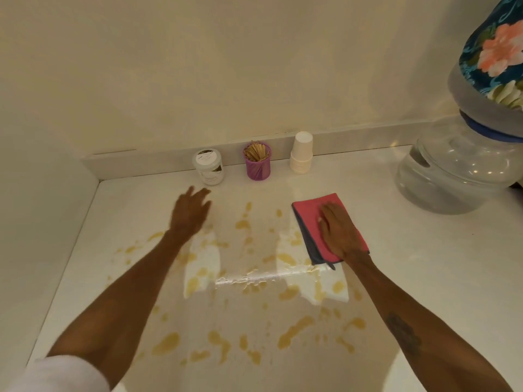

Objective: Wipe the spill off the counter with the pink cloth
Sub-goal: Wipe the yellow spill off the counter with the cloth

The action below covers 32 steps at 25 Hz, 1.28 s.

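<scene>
One hand (341, 232) flat on pink cloth (311, 206), spill (249, 267) unwiped.

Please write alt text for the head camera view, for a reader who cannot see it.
A person's right hand presses flat on a pink cloth beside yellow spill spattered across a white counter. The left hand hovers open near a white jar.

White jar (209, 166), purple toothpick holder (258, 161), stacked cups (301, 153) along backsplash; water jug (452, 174) right.
</scene>
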Available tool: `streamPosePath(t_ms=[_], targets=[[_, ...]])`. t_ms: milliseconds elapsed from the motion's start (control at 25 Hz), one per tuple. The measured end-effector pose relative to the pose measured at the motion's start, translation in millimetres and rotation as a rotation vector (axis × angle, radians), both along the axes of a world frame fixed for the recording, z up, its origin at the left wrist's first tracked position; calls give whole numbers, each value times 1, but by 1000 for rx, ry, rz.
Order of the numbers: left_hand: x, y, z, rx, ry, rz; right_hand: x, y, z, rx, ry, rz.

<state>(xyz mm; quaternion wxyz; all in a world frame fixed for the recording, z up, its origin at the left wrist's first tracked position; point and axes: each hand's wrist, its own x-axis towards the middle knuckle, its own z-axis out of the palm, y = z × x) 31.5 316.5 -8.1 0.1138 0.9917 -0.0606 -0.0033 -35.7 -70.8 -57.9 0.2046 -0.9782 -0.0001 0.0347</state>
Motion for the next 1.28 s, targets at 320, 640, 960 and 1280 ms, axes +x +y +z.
streamPosePath(t_ms=[320,640,960,1280], targets=[[-72,220,-25,66,145,405,41,10,-19,-385,47,41],[-110,259,-59,-29,158,400,41,72,-21,-406,70,277],[-119,277,-92,-37,58,347,60,72,-22,-320,88,27],[-120,286,-105,-20,16,342,40,217,-31,-311,0,453]])
